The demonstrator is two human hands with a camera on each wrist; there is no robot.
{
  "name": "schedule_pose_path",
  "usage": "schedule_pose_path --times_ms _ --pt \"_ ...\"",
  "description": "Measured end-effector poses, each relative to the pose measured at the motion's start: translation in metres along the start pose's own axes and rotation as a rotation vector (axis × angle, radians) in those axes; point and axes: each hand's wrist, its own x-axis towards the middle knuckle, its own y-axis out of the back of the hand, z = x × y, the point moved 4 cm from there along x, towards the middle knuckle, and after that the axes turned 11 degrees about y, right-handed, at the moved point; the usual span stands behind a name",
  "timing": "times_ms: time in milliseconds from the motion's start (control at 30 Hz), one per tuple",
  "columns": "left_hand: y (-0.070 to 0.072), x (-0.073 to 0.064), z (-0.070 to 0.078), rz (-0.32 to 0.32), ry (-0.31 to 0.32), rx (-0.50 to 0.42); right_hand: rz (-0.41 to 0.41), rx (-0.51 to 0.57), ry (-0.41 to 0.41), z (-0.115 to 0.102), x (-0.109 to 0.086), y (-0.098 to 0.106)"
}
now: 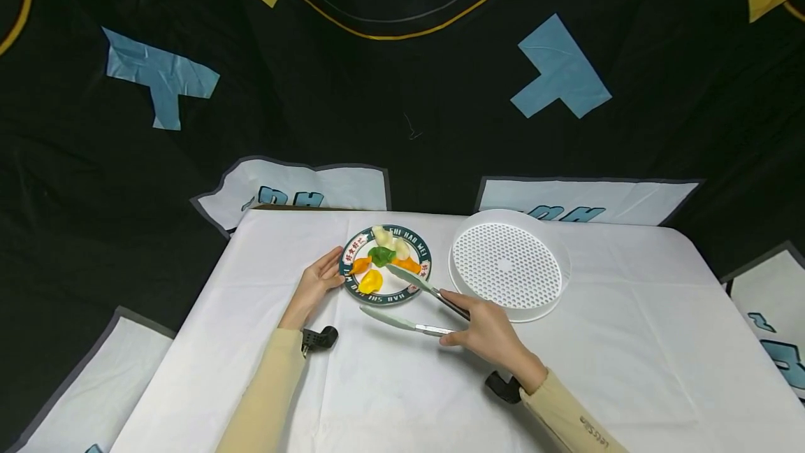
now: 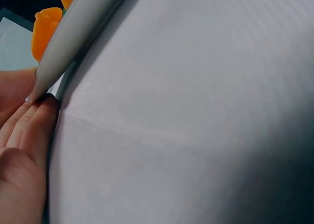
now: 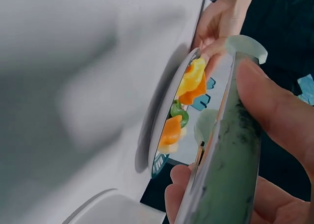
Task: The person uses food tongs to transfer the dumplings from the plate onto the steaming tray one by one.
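My left hand (image 1: 314, 289) holds the edge of a round plate (image 1: 386, 298) with a dark green lettered rim. In the left wrist view its thumb lies over the rim and its fingers (image 2: 37, 128) are beneath. On the plate sit a yellow piece (image 1: 370, 281), a green piece (image 1: 381, 256), orange pieces (image 1: 360, 265) and pale pieces (image 1: 382, 237), like bits of pepper and vegetable. My right hand (image 1: 490, 334) grips tongs (image 1: 402, 322) with pale green tips. Their arms are spread with nothing between them, the upper tip over the plate's right side.
Right of the plate stands a round white perforated tray (image 1: 506, 264) with a translucent rim, close beyond the right hand. A white cloth (image 1: 629, 355) covers the table. Behind the far edge hangs a black patterned cloth (image 1: 402, 110).
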Motion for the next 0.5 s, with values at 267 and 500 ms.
schedule_pose_path --times_ms 267,500 --pt "0.000 -0.001 0.001 0.010 0.007 -0.006 -0.014 -0.030 0.002 0.001 0.019 -0.011" --pt "-0.001 -0.002 0.002 0.011 0.015 -0.001 -0.041 -0.022 -0.008 0.002 0.030 -0.017"
